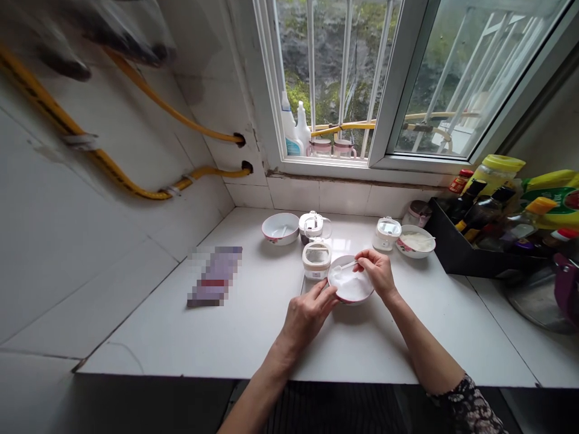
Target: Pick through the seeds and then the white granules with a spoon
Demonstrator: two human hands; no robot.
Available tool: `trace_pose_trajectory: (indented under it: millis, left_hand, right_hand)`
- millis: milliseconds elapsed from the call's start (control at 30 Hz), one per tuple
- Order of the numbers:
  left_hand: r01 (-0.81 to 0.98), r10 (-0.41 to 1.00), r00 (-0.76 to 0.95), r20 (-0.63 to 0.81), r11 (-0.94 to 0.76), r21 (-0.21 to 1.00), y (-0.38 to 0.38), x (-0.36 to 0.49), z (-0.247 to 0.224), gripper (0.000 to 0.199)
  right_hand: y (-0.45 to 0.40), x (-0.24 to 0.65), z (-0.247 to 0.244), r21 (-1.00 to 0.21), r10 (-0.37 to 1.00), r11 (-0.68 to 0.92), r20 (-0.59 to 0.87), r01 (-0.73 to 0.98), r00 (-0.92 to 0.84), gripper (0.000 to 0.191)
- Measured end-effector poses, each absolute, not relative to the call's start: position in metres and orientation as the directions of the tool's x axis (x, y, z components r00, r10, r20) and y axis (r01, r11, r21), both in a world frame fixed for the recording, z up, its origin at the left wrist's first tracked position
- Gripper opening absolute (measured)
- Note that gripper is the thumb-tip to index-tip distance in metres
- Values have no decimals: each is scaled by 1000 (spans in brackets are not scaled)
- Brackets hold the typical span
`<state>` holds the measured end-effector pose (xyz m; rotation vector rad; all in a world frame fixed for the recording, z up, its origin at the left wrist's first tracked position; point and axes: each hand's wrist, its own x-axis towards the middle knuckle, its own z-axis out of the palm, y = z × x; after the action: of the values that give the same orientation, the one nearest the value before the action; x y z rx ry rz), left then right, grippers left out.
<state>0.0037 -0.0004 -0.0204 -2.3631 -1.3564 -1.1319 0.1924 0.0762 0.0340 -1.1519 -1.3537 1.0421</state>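
Note:
On the white counter, a small white bowl (358,301) with a pinkish-red rim holds white grains that look like salt or sugar. My left hand (306,312) grips the bowl's left edge between thumb and fingers. Pinched in my right hand (379,272) is a small white spoon (345,266), its bowl end low inside the dish over the grains. A clear seasoning jar (316,260) with a pale lid stands just left of the bowl. Behind it is another jar (311,224) whose clear lid appears raised.
A larger bowl (280,230) with a spoon inside sits at the back left. Toward the right are a lidded jar (386,234), a bowl of white contents (417,252) and a black box (456,256) of bottles. A pixelated purple item (217,274) lies left.

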Motion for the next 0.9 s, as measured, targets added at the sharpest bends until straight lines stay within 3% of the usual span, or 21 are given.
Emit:
trace_pose_trajectory:
  millis: [633,800,900]
  left_hand:
    - [796,644,287,710,-572,197,1,4,-21,21]
    - [803,656,288,698,-562,198,1,4,-23,22]
    - [805,653,289,700,-562,191,2,4,-22,24]
  right_hand:
    - [85,204,38,-992,993,116,114,-53,41,10]
    - [78,186,40,-960,960,277,275,-34,48,16]
    - [70,171,39,-857,869,491,493,155,-23,14]
